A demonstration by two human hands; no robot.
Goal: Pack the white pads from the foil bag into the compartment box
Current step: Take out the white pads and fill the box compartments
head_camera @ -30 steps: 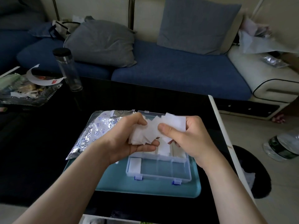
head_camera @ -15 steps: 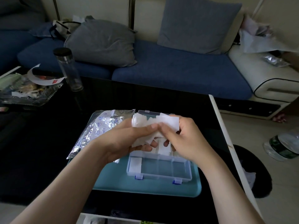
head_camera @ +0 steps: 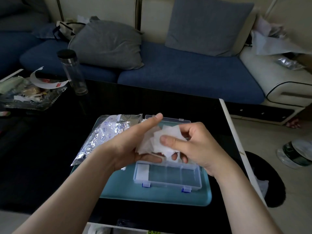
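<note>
A loose bunch of white pads (head_camera: 157, 141) is held between both hands above the clear compartment box (head_camera: 168, 178). My left hand (head_camera: 135, 142) cups the bunch from below with its thumb raised off it. My right hand (head_camera: 190, 144) pinches the top pads with thumb and fingers. The box stands open on a teal tray (head_camera: 155, 195), its lid tipped back behind my hands. One white pad (head_camera: 142, 171) lies in the box's left compartment. The silver foil bag (head_camera: 104, 134) lies on the tray's left side, partly under my left wrist.
The tray sits on a black table (head_camera: 42, 157) whose white edge runs down the right. A clear bottle with a black cap (head_camera: 72, 71) and a cluttered glass dish (head_camera: 28, 92) stand at the far left. A blue sofa with grey cushions (head_camera: 177, 71) is behind.
My left thumb has lifted off the pads and points up. My right hand has shifted its pinch on the top pads and both hands sit slightly lower over the box.
</note>
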